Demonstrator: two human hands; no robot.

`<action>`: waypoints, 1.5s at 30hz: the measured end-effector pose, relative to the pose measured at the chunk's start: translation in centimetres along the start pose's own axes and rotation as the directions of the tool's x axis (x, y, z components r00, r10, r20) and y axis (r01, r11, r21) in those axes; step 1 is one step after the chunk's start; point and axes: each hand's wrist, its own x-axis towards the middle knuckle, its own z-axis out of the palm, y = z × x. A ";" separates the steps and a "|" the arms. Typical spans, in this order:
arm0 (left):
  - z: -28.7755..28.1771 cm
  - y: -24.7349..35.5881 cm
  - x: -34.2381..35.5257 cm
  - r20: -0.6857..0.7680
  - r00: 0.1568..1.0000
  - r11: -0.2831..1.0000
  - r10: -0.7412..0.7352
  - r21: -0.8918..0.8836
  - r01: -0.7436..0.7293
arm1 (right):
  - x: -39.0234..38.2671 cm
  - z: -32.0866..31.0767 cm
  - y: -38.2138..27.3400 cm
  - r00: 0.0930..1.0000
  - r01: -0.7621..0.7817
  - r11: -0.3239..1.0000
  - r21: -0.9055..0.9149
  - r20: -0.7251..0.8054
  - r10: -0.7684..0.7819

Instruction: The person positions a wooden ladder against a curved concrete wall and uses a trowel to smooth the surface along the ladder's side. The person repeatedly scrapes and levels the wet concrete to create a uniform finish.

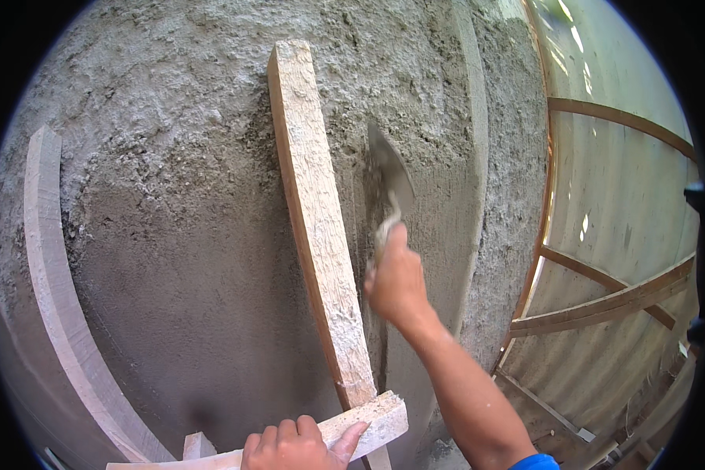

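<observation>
Your right hand (pixel 399 286) is wrapped round the handle of the trowel (pixel 392 168), just right of the upright timber (pixel 319 204), with the knuckles up and the thumb side toward the blade. Your left hand (pixel 290 448) is clasped over a pale wooden bar (pixel 380 421), its thumb laid along the near side; that bar crosses in front of the timber's lower end and runs off to the left. Your right forearm (pixel 478 384) slants up to the right of the timber from a blue sleeve (pixel 536 462), the wrist nearly straight. You have the trowel blade pointing upward close to the wall (pixel 415 70); whether it touches, you cannot tell from here. Between the trowel and the smoother grey patch (pixel 188 290) to the left stands the timber itself, its face crusted and its top leaning slightly left. Farther left of it you have a second timber (pixel 55 266), and low on that side, a small wood block (pixel 198 446) near your left hand. Well right of the timber, past a raised vertical strip (pixel 478 157), you face corrugated sheeting (pixel 603 188) crossed by wooden battens (pixel 603 305).
</observation>
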 end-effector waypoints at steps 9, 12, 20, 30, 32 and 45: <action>0.0 -0.1 0.1 -0.043 0.999 0.999 -0.008 -0.036 0.007 | -0.4 -2.2 0.9 0.981 0.137 0.989 -0.058 -0.132 -0.143; 0.1 -0.2 0.1 -0.022 1.000 0.999 -0.015 -0.043 0.014 | 1.7 -2.6 -0.5 0.971 0.149 0.983 -0.105 -0.173 -0.166; -0.5 -0.1 0.0 0.006 0.999 0.996 -0.038 -0.085 0.039 | -0.1 0.4 0.8 0.993 0.068 0.986 -0.154 -0.089 -0.082; 0.3 -0.1 -0.1 -0.039 0.999 0.999 -0.021 -0.037 0.020 | -8.3 0.0 5.0 0.998 0.036 0.999 -0.038 -0.054 -0.038; 0.2 -0.1 0.0 -0.033 0.999 0.999 -0.015 -0.036 0.014 | -6.3 -0.4 4.5 0.994 0.062 0.998 -0.009 -0.087 -0.062; -1.2 -0.1 0.4 0.058 0.998 0.999 -0.006 -0.043 0.008 | -7.3 3.2 4.8 0.997 -0.018 0.991 -0.131 0.078 0.029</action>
